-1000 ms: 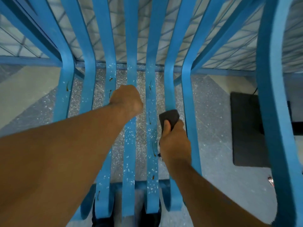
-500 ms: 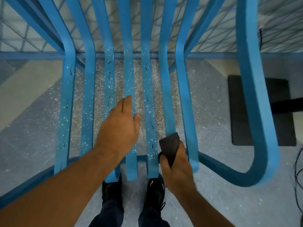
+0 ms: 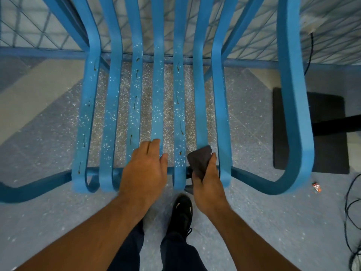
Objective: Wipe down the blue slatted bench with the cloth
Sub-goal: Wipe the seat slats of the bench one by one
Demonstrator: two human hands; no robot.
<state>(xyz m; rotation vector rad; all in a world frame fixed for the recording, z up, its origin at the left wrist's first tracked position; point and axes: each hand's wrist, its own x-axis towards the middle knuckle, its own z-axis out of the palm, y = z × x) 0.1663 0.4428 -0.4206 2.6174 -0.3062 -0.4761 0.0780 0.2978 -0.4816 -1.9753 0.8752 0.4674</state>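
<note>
The blue slatted bench (image 3: 111, 118) fills the upper half of the view, its slats speckled with white flecks and small brown marks. My left hand (image 3: 145, 171) lies flat, palm down, over the front ends of the middle slats, fingers slightly apart. My right hand (image 3: 208, 184) is shut on a dark grey cloth (image 3: 199, 161), pressed on the front end of the second slat from the right. The lower part of the cloth is hidden by my fingers.
A blue curved armrest (image 3: 293, 114) loops down at the right. Behind it lies a black floor mat (image 3: 330, 133). Black cables (image 3: 351, 212) trail at the far right beside a small wrapper (image 3: 316, 187). My black shoe (image 3: 181, 210) stands just before the bench edge.
Both hands slid toward me along the slats to the bench's front edge. The left hand went from a fist to flat. The view pulled back, showing more floor and the armrest.
</note>
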